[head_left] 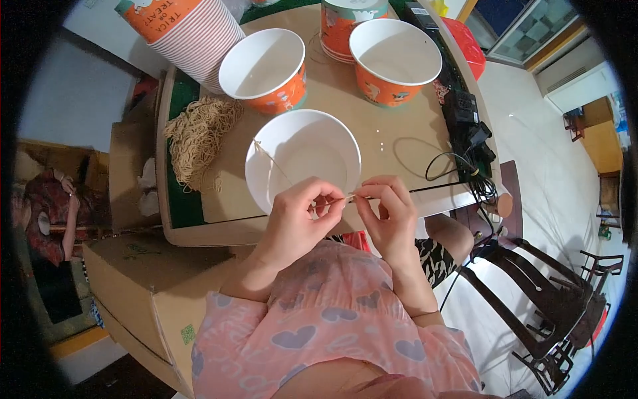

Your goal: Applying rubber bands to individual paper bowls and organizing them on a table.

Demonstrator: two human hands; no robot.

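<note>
In front of me a paper bucket (335, 136), white inside, stands at the table's near edge. A thin beige string (274, 163) runs from its far left rim across the opening to my fingers. My left hand (299, 216) pinches the string between thumb and forefinger at the bucket's near side. Close beside it, my right hand (391, 216) pinches the same string, its fingertips almost meeting the left ones. Whether a knot is there is too small to tell. A tangled bundle of beige string (199, 141) lies to the left of the bucket.
Behind stand two orange-patterned paper buckets (276, 93) (392, 86), a tall leaning stack of paper buckets (193, 40) and another stack (339, 30). Black cables and an adapter (462, 110) line the right edge. A cardboard box (126, 286) sits at left; beyond it is another person (53, 206).
</note>
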